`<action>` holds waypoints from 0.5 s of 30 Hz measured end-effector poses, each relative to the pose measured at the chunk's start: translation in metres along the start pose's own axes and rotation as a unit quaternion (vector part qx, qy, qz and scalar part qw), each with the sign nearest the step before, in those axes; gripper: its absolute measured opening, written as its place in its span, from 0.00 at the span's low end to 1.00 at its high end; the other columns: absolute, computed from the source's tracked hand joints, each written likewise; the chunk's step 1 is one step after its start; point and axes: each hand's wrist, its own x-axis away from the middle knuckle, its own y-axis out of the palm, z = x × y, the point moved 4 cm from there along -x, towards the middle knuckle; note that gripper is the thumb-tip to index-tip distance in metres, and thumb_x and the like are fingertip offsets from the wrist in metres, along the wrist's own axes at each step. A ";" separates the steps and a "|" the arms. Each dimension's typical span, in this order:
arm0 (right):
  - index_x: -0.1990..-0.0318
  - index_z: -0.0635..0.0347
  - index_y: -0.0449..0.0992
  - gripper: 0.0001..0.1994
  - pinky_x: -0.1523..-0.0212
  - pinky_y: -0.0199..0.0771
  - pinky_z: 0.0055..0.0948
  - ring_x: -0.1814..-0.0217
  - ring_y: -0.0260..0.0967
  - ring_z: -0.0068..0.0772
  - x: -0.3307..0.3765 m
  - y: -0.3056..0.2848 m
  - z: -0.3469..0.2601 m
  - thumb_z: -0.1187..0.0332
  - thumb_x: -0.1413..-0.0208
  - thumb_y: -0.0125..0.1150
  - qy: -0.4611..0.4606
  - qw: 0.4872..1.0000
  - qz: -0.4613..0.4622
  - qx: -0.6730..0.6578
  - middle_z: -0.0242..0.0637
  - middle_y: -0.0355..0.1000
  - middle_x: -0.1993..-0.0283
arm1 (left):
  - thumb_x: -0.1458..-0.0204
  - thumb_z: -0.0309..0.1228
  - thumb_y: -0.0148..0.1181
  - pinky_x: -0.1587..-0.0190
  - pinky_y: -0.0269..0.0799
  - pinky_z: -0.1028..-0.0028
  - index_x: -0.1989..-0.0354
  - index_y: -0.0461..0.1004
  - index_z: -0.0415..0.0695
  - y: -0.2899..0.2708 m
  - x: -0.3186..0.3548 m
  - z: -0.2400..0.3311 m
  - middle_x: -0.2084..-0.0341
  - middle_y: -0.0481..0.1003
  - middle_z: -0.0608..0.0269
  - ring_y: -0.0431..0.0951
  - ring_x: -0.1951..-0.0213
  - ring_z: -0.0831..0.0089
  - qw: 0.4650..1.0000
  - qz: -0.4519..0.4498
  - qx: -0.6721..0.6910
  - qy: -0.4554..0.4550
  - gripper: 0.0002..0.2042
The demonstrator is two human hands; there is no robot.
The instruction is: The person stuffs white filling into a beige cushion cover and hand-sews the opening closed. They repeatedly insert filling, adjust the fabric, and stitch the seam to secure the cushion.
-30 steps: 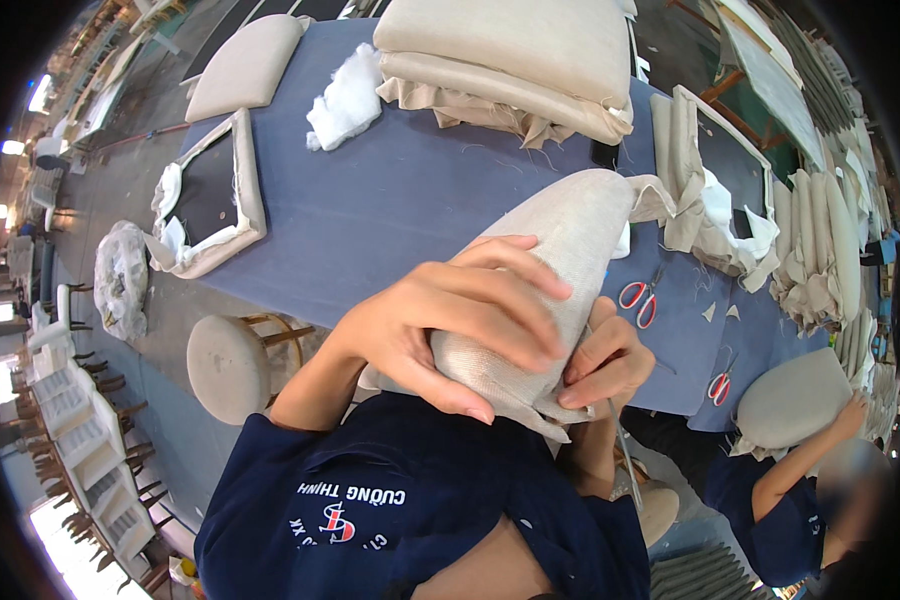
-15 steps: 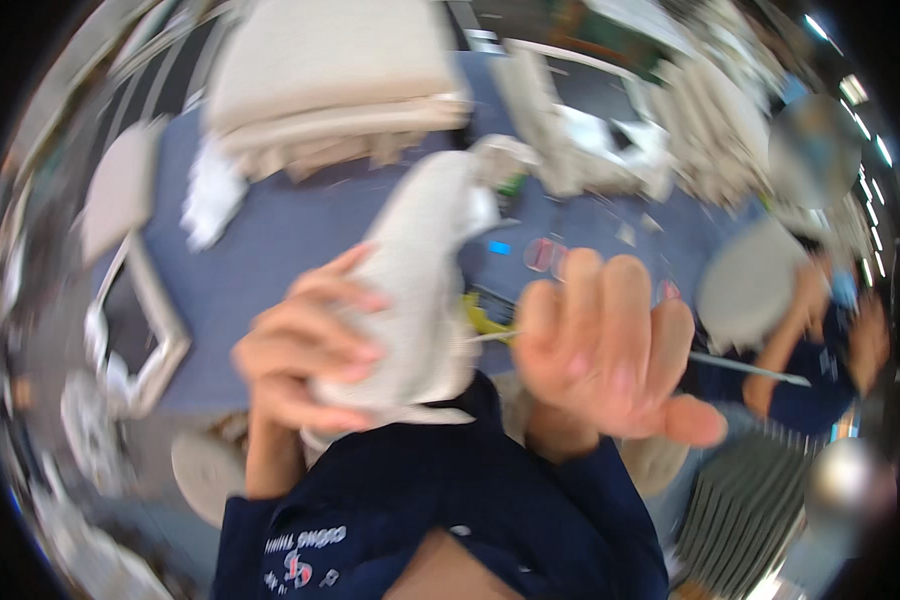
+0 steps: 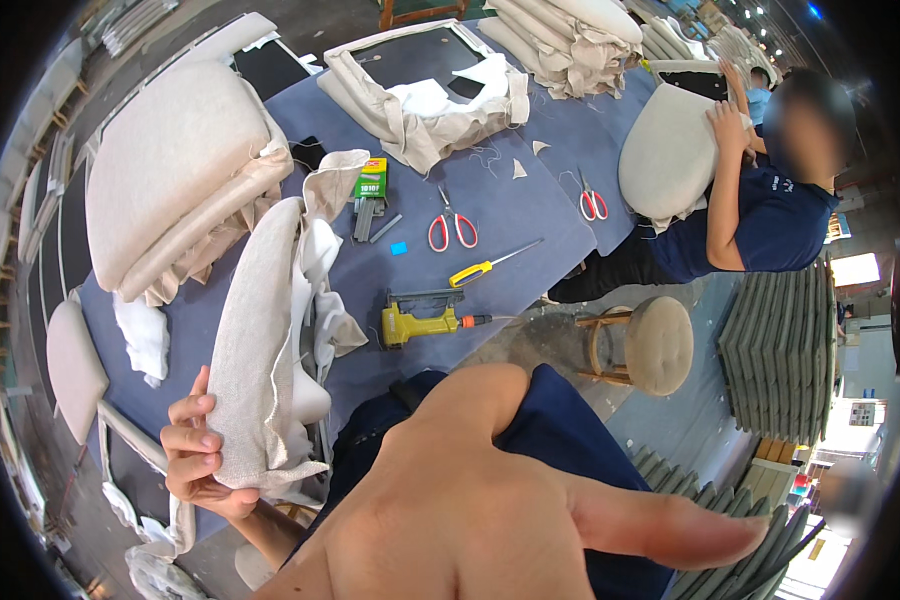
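Observation:
My left hand (image 3: 195, 455) grips the lower end of a beige fabric-covered upholstery panel (image 3: 253, 350), tilted on its edge. White padding (image 3: 315, 260) and loose cloth show along its right side. Very close to the camera, my right hand (image 3: 460, 510) appears with its thumb stretched out to the right; the other fingers are out of sight. Nothing shows in this hand. Beyond it on the blue-grey table (image 3: 530, 230) lie a yellow staple gun (image 3: 415, 325), a yellow-handled screwdriver (image 3: 475, 272) and red-handled scissors (image 3: 453, 228).
Stacked beige cushions (image 3: 180, 180) stand at the left, near a green box (image 3: 370, 180) with staple strips. A half-covered frame (image 3: 430, 100) lies at the back. At right a co-worker (image 3: 770, 220) handles a rounded panel (image 3: 670, 150), beyond second scissors (image 3: 592, 205). A round stool (image 3: 658, 345) stands below.
The view has swung to the right, bringing the co-worker and tools further in. My right hand has come up close to the camera. My left hand still holds the upholstery panel.

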 end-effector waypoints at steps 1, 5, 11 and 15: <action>0.57 0.55 0.73 0.27 0.48 0.63 0.34 0.50 0.66 0.39 0.000 -0.003 0.001 0.38 0.43 0.62 0.008 1.000 0.003 0.020 0.43 0.69 0.52 | 0.57 0.52 0.79 0.35 0.63 0.31 0.57 0.75 0.50 -0.002 0.002 0.001 0.60 0.73 0.63 0.75 0.45 0.51 1.000 0.008 -0.006 -0.001 0.26; 0.54 0.58 0.73 0.27 0.46 0.64 0.35 0.47 0.66 0.39 0.004 -0.018 0.017 0.41 0.41 0.63 0.062 0.993 0.014 0.097 0.45 0.68 0.50 | 0.59 0.49 0.80 0.37 0.66 0.33 0.56 0.76 0.47 -0.012 0.017 -0.002 0.60 0.74 0.60 0.76 0.45 0.49 0.998 0.057 -0.029 0.010 0.27; 0.48 0.63 0.73 0.26 0.44 0.66 0.37 0.44 0.65 0.38 0.058 -0.035 0.054 0.46 0.38 0.63 0.203 0.962 0.035 0.181 0.48 0.67 0.47 | 0.61 0.36 0.83 0.43 0.73 0.44 0.57 0.80 0.41 0.016 -0.011 0.029 0.57 0.79 0.50 0.79 0.48 0.46 0.987 0.081 -0.122 -0.064 0.24; 0.45 0.69 0.73 0.26 0.40 0.67 0.37 0.39 0.65 0.41 0.102 -0.029 0.066 0.54 0.38 0.66 0.236 0.944 0.036 0.229 0.50 0.66 0.42 | 0.65 0.32 0.84 0.46 0.76 0.56 0.56 0.81 0.36 0.022 -0.017 0.033 0.56 0.80 0.50 0.80 0.49 0.52 0.983 0.069 -0.162 -0.051 0.26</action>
